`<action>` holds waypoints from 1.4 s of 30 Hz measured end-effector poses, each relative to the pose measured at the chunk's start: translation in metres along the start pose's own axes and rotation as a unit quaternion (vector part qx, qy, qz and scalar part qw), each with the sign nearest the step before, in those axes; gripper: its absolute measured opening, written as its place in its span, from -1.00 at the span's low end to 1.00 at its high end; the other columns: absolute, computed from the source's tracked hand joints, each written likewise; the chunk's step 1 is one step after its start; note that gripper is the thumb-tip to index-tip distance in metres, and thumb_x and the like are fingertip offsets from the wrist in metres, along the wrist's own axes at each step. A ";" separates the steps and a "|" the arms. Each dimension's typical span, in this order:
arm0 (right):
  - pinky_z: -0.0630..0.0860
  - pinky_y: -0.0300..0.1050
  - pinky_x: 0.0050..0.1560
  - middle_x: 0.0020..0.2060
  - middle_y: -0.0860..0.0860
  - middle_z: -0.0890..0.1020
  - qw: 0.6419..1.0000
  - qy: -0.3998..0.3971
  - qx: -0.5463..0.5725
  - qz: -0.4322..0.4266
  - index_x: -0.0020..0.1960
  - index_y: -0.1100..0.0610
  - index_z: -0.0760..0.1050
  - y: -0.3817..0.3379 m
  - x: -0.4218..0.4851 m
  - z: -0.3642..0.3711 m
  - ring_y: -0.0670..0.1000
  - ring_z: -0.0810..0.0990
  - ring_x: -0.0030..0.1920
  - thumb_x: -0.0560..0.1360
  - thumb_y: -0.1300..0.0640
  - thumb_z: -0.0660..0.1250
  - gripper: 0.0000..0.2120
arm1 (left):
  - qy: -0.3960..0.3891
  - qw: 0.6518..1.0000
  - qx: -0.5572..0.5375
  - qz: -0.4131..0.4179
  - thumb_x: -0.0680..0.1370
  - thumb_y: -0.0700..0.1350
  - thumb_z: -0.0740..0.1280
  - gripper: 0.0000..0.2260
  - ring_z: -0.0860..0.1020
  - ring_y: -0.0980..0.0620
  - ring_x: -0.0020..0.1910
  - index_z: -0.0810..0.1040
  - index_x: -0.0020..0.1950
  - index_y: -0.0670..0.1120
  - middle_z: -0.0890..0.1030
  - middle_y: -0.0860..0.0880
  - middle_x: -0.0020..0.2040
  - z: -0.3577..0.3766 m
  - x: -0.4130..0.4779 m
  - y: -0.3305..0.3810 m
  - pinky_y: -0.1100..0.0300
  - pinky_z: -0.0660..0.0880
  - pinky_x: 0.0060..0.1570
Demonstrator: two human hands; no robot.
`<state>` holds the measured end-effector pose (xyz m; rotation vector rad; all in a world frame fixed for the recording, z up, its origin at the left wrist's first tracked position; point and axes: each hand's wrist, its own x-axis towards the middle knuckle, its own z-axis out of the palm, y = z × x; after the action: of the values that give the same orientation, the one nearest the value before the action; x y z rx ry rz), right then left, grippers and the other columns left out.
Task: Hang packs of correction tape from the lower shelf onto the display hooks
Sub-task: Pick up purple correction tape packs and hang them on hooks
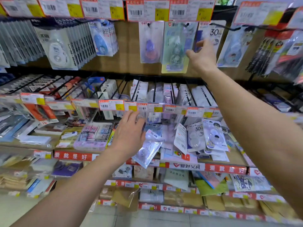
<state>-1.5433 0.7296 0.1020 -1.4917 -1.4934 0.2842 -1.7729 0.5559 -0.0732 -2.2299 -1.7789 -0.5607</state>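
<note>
Clear plastic with pale violet print: one pack of correction tape [147, 149] in the left hand [129, 135], fingers curled over its top end, held out over the front edge of the lower shelf [185, 166]. Not yet on any hook.

Up at the back panel, right hand [203, 56] against a hanging 30m pack [216, 32], thumb out to the left, fingertips at the card's edge. Too blurred to tell whether pinching it or only steadying it.

Just left of that, a green-backed pack [175, 46] and a purple pack [150, 41], each hanging from its own display hook [186, 24]. Some hanging apparently done, then, though seemingly with room to spare on those hooks.

Left to do: a loose heap of packs [206, 136] toward the right end of the lower shelf, leaning and overlapping, another 30m one among them. Probably early to midway, with one pack in hand and several waiting.

Farther out, price tags [111, 105] along the rail above the lower shelf, and full rows of white packs [59, 46] at the upper left.
</note>
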 end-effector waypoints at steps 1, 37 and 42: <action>0.47 -0.07 0.18 0.16 -0.02 0.54 1.000 -0.011 -0.014 -0.004 0.37 0.09 0.43 0.005 -0.012 -0.003 0.02 0.54 0.19 0.53 -0.09 0.37 -0.53 | -0.005 1.000 0.005 0.002 0.50 -0.04 0.45 -0.61 0.33 -0.23 0.40 0.55 0.27 -0.17 0.49 -0.19 0.36 0.003 -0.005 0.000 -0.10 0.35 0.39; 0.68 0.13 0.09 0.04 0.17 0.73 0.787 -0.319 0.167 0.502 -0.07 0.07 0.52 0.189 -0.330 0.204 0.10 0.65 -0.10 0.63 0.05 0.32 -0.86 | -0.329 0.924 -0.028 -0.191 0.44 0.22 0.46 0.01 0.04 -0.25 0.57 -0.11 0.62 -0.14 0.04 -0.25 0.59 0.181 -0.056 -0.005 -0.14 0.17 0.50; 0.67 0.21 0.07 -0.02 0.14 0.71 0.756 -0.308 0.238 0.526 0.13 0.09 0.55 0.183 -0.326 0.213 0.07 0.66 -0.24 0.67 0.17 0.24 -0.87 | -0.309 0.927 -0.053 -0.206 0.46 0.11 0.48 -0.04 0.11 -0.25 0.53 -0.09 0.61 -0.12 0.07 -0.24 0.57 0.189 -0.058 -0.004 -0.14 0.31 0.39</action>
<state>-1.6556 0.5845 -0.2868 -1.7173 -0.7106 1.8348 -1.7595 0.5835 -0.2688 -2.2663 -2.6163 0.0032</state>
